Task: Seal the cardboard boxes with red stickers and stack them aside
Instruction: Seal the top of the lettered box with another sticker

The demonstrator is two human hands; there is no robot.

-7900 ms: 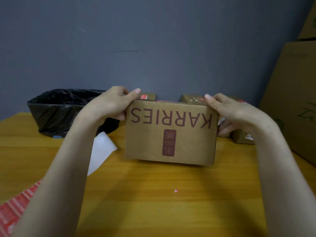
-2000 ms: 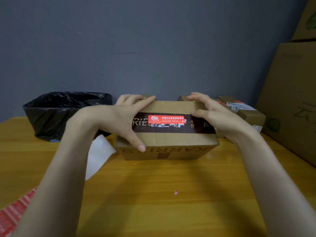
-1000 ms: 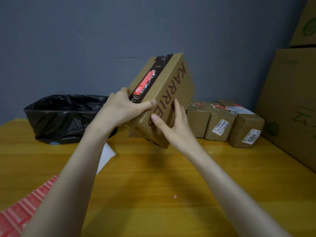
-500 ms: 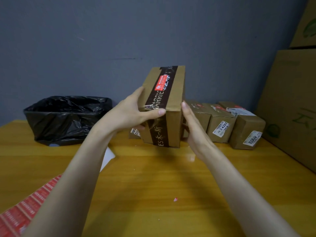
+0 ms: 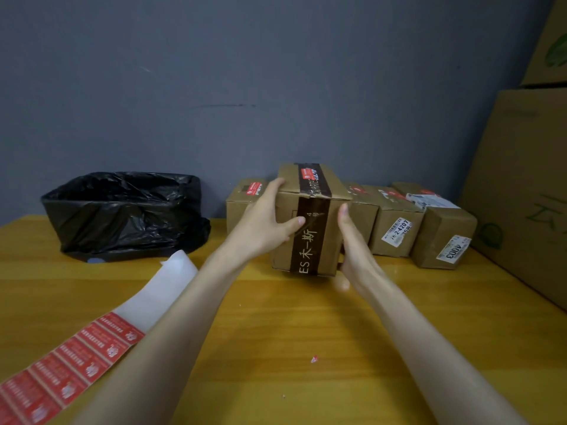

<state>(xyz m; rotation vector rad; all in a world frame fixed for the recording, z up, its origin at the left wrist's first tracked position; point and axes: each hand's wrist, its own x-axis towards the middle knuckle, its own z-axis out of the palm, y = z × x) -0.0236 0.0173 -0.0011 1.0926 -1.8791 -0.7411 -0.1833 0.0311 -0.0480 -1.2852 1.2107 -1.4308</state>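
Cardboard box [image 5: 306, 222], stiff, rectangular and banded with glossy dark tape, is standing on end at the far side of the bench [image 5: 276, 332], between sealed boxes [image 5: 395, 228]. My left hand [image 5: 264, 228] is gripping its left edge; my right hand [image 5: 356, 250] is pressing flat against its right side. Risk: being tall and narrow, it may be tipping over if I release it unevenly.

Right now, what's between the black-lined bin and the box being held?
Head view: one small cardboard box with a red sticker, partly behind the left hand gripping the held box.

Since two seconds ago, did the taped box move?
Yes: the box went back toward the wall, now on end in the row of boxes.
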